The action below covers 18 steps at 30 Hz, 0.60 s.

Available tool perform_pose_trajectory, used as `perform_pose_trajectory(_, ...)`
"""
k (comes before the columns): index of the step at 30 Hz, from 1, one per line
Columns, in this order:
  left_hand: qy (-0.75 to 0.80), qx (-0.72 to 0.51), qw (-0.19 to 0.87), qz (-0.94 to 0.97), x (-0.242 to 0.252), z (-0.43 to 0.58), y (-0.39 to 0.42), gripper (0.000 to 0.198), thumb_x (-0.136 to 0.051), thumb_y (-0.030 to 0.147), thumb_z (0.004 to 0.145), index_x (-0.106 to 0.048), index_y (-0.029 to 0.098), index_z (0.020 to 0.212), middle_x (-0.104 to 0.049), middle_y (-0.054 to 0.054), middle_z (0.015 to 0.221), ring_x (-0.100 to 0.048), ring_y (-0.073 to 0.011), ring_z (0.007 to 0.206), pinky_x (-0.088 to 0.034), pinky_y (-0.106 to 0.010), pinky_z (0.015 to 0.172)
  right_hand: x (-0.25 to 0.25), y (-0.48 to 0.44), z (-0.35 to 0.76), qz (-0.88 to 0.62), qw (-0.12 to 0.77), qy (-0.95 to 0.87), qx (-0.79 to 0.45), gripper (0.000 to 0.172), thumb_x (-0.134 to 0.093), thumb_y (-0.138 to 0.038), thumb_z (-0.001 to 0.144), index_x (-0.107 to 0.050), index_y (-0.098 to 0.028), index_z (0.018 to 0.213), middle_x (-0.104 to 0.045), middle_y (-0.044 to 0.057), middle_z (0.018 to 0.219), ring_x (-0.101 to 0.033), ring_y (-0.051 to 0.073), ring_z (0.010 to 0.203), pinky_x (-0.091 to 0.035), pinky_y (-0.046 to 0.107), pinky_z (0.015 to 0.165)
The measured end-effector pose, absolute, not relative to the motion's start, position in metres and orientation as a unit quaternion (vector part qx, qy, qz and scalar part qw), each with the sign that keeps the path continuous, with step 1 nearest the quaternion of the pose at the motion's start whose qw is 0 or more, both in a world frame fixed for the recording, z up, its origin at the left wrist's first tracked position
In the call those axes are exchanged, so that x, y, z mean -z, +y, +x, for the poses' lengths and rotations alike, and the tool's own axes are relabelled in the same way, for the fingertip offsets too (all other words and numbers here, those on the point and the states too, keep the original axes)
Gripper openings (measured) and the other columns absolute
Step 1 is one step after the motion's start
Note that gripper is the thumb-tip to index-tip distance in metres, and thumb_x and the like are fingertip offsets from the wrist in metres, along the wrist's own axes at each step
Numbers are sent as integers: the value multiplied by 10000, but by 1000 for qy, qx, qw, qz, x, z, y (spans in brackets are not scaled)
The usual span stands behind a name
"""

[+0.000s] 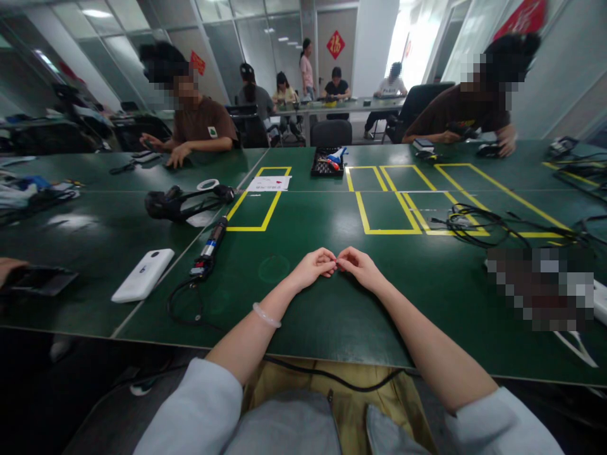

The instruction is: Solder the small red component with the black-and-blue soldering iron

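My left hand (313, 266) and my right hand (359, 265) rest on the green table (332, 303), fingertips meeting in the middle. Both have their fingers curled and pinched together where they touch; whatever they pinch is too small to make out. A pale bangle (266, 315) sits on my left wrist. A pen-like tool with a black cable (212, 242) lies on the table to the left of my left hand. Further left lies a white flat device (143, 274).
Yellow tape rectangles (258, 202) mark the table ahead. A black headset (183, 202), a black tray of small parts (327, 162) and tangled black cables (474, 224) lie beyond. Other people sit at the far side and at a back table.
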State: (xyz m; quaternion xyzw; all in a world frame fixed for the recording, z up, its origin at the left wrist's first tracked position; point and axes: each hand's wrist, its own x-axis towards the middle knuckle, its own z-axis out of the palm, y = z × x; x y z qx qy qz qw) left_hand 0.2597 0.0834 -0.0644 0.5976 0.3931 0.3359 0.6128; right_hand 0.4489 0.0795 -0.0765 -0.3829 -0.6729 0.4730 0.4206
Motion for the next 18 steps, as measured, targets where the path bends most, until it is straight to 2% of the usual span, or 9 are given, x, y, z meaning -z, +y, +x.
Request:
perform_pose_trajectory(7, 409, -339, 605, 593, 66, 260, 84, 331, -703, 355, 750, -551, 129, 938, -626, -27, 821, -602, -88, 716, -513, -244, 679, 79, 81, 450, -397, 401, -709, -424, 227, -618, -389, 812, -593, -176, 886, -614, 7, 753, -519, 119, 617, -421, 247, 586)
perform_pose_trajectory(18, 400, -351, 609, 588, 69, 259, 85, 346, -745, 294, 702, -513, 141, 906, -623, -19, 857, -602, -80, 727, -518, -249, 687, 76, 78, 449, -420, 391, -721, -389, 235, -634, -345, 781, -625, -169, 935, -643, 21, 795, -545, 126, 655, -444, 255, 609)
